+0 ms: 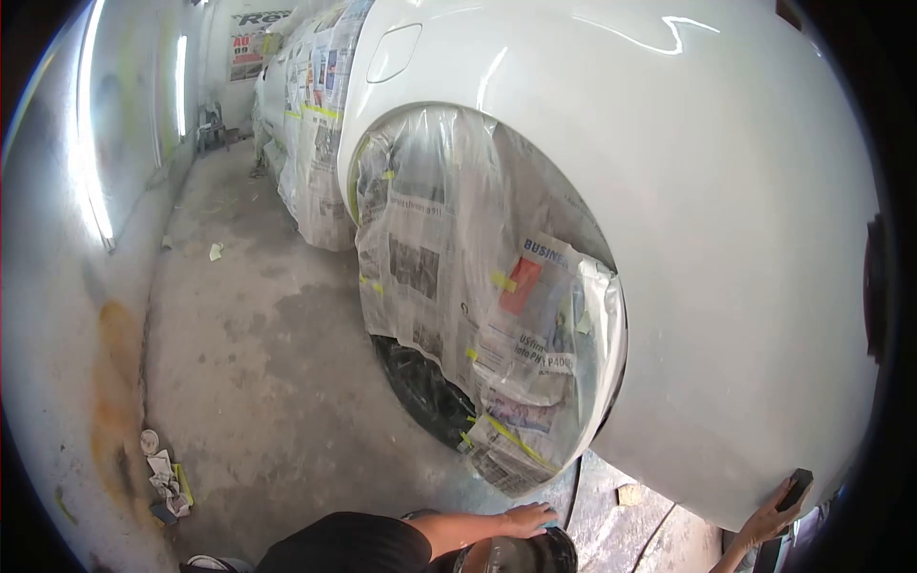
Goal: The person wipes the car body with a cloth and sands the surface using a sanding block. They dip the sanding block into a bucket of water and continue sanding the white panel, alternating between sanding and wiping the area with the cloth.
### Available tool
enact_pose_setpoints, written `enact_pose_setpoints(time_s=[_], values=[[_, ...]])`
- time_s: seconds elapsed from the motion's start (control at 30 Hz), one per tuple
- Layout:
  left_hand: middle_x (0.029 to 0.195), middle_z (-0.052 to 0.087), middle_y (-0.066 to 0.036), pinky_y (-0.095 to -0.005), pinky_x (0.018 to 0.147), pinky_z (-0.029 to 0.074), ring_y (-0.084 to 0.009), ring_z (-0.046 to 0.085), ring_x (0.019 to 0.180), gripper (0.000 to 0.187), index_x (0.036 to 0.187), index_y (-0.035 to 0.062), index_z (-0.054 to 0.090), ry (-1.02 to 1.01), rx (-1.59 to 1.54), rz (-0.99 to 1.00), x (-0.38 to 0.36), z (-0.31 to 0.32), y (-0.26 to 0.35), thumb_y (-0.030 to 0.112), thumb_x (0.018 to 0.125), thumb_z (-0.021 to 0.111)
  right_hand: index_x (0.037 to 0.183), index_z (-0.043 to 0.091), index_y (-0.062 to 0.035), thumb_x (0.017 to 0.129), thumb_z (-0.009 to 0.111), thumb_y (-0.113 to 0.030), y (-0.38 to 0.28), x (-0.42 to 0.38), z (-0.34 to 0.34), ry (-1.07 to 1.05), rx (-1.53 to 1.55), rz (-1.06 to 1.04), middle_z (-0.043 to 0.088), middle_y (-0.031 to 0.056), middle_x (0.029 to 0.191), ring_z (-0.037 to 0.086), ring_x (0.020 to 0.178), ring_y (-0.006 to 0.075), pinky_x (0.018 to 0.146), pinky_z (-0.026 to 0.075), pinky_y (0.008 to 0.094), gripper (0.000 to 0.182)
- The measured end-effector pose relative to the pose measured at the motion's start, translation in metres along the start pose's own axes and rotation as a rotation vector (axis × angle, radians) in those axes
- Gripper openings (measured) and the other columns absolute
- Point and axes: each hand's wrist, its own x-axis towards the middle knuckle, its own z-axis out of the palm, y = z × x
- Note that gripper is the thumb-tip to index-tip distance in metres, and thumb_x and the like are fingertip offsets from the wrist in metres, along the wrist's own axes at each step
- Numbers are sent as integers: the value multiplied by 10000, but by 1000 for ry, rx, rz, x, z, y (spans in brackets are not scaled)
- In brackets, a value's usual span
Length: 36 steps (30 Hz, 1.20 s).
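My right hand (770, 518) is closed around a dark sanding block (795, 490), held against the lower edge of the white car panel (726, 334). At the bottom middle, my left hand (531, 520) is at the rim of a dark bucket (562, 546). Its fingers curl over a small blue piece (551, 523), mostly hidden under them. Newspaper (535, 334) and clear plastic sheeting (468, 172) cover the wheel arch, held with yellow-green tape (521, 441). Part of the black tyre (420, 392) shows below the covering.
More newspaper and plastic (320, 143) cover the car's side further forward. A wall (57, 315) with bright tube lights (91, 134) runs along the left. Paper scraps (167, 482) lie at its foot. A dark hose or cable (573, 497) hangs beside the bucket.
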Motion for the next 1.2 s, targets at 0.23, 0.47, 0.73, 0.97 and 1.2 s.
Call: enact_pose_setpoints(time_s=[0.23,0.47,0.73,0.97,1.2], values=[[1231,540,-208,-516,949,499,-431,588,1120,476,1384,137,512,16,-46,-11,3,-2,-2,278,954,659,1454,503,-31,1007,675,-182,15,-11,11,-12,32,179,577,190,1431,577,1272,354,1078,477,424,503],[1246,572,-192,-466,950,513,-420,591,1122,410,1344,158,563,179,60,-58,-21,-21,19,280,962,651,1458,487,-19,978,706,-200,-10,-4,-6,19,41,-34,571,192,1437,556,1278,390,1076,459,470,558],[1226,602,-219,-515,966,499,-439,581,1158,505,1325,111,570,589,39,-386,-92,10,31,258,871,736,1436,530,-16,954,731,-183,26,-10,20,21,25,-60,596,191,1396,591,1226,374,1049,488,447,548],[1181,598,-240,-545,908,511,-490,603,1076,516,1298,140,587,432,61,-442,-84,-21,47,72,813,752,1433,516,-30,872,809,-165,-19,5,-20,-66,26,-183,602,189,1379,567,1248,381,1071,450,472,647],[1164,606,-205,-521,890,522,-458,611,1065,470,1239,129,619,342,-36,-208,-13,-27,9,12,798,730,1409,560,-136,791,867,-173,-35,21,-22,-32,80,-336,647,179,1123,646,1004,354,824,532,456,691]])
